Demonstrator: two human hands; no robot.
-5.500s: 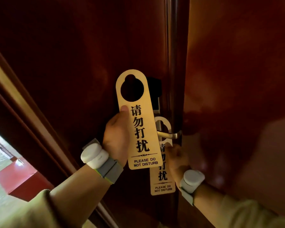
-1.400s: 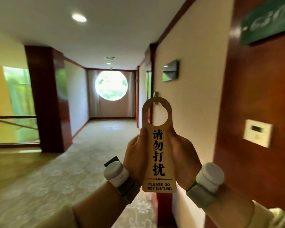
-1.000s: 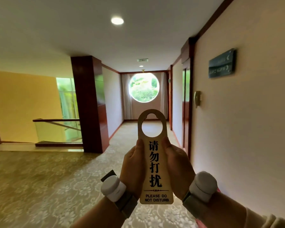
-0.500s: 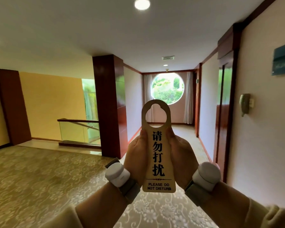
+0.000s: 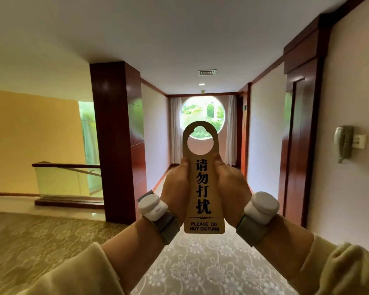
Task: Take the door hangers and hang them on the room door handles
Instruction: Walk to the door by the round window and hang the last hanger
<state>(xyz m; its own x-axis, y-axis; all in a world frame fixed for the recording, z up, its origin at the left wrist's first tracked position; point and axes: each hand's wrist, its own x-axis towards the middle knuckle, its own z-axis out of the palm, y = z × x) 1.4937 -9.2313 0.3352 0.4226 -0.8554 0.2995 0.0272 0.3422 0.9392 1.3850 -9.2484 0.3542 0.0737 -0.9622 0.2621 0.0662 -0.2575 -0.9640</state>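
I hold one gold door hanger (image 5: 202, 188) upright in front of me, in the middle of the view. It has a round hole at the top, black Chinese characters and "PLEASE DO NOT DISTURB" at the bottom. My left hand (image 5: 176, 188) grips its left edge and my right hand (image 5: 232, 188) grips its right edge, thumbs on the front. A dark wooden room door (image 5: 296, 145) stands in the right wall ahead; its handle is not visible.
A carpeted corridor (image 5: 200, 262) runs ahead to a round window (image 5: 202, 116). A dark wooden pillar (image 5: 115, 141) stands at the left, with a glass railing (image 5: 66, 179) beside it. A wall lamp (image 5: 344, 143) hangs on the right wall.
Earlier my right hand hung a hanger on a door handle. Since then the view has turned down the corridor and moved forward; both hands keep the remaining hanger upright.
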